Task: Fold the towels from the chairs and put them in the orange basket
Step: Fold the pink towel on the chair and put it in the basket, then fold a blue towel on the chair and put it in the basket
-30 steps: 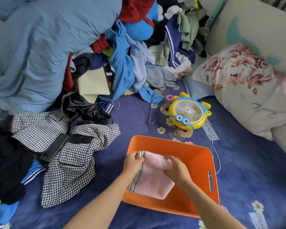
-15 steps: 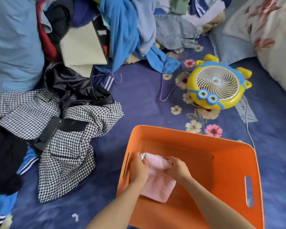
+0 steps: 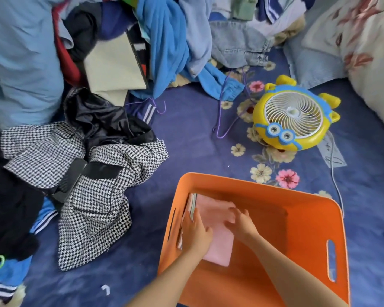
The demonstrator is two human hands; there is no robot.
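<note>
One orange basket [image 3: 253, 184], one pink towel [image 3: 218, 247], one fan [image 3: 294, 116], two hands [image 3: 194, 235] [image 3: 242, 224].

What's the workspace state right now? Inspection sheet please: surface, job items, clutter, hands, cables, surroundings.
Surface: blue floral bedsheet, wrinkled.
Job's things: folded pink towel lies inside the orange basket, against its left wall.
Clutter: houndstooth jacket left of the basket; clothes heap behind; purple hanger and yellow fan on the sheet.
Hands: right hand flat on the towel, fingers spread; left hand on the towel's left edge, grip unclear.
Cables: fan cable runs past the basket's far right corner.
Surroundings: floral pillow at upper right.
</note>
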